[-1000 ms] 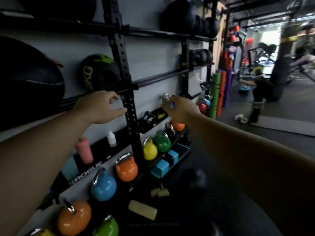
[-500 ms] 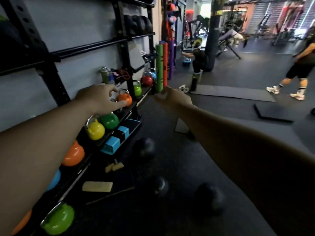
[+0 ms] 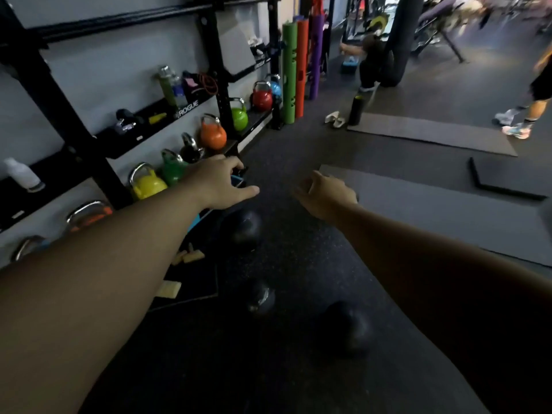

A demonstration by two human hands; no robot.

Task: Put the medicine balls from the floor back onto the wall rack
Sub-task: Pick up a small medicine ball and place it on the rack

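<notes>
Left hand (image 3: pixel 219 186), right hand (image 3: pixel 325 195) spread, empty | lowered from rack toward floor balls (image 3: pixel 246 230)

Three black medicine balls sit low in the frame: one at centre (image 3: pixel 245 228), one below it with a pale glint (image 3: pixel 260 298), one at lower right (image 3: pixel 346 327), all on dark speckled floor (image 3: pixel 286 264). Along the left, the black wall rack (image 3: pixel 59 109) carries kettlebells in yellow (image 3: pixel 148 184), dark green (image 3: pixel 172 170), orange (image 3: pixel 213 135), bright green (image 3: pixel 239 118), red (image 3: pixel 262 98) and blue (image 3: pixel 276 88). At upper centre stand green (image 3: pixel 289 73), orange-red (image 3: pixel 301 70) and purple (image 3: pixel 316 55) tubes. Grey mats (image 3: pixel 433 132) lie at right.
</notes>
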